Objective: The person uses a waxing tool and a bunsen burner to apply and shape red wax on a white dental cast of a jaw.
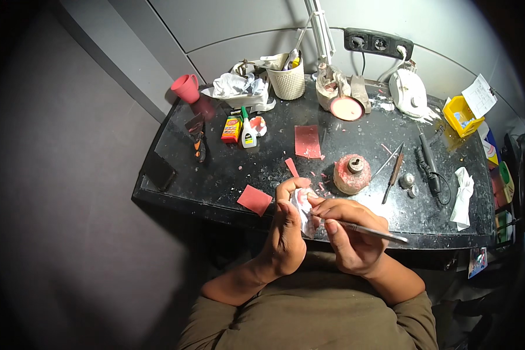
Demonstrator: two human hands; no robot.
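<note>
White-and-pink cast (303, 204): held up between the two hands, before the near edge of the black table (216, 181). Left hand (289, 236) grasps it from the left side, thumb and fingers closed about it. Right hand (356, 239) grips a slender metal tool (370, 231) much like a pen; its inner end points at the cast, its outer end projects past the right palm. Whether the tip touches the surface cannot be told, as fingers and size obscure it.

Step in hand, in this inspector's judgement: shaping or trimming the pink material on the cast. For sound work, the left hand should hold the cast without squeezing, since thin pink edges may deform. Right fingertips should brace against the cast so that strokes stay short and light, directed away from the left thumb. Turning the cast is preferable to twisting the right wrist.

Surroundings noted: small pink sheet (254, 200) just ahead and left of the left hand; pink strip (291, 167) beyond its fingers; pink-spattered burner (352, 175) ahead of the right hand, near enough that the knuckles should keep clear; wooden-handled tool (395, 175) farther right, within reach.
</note>
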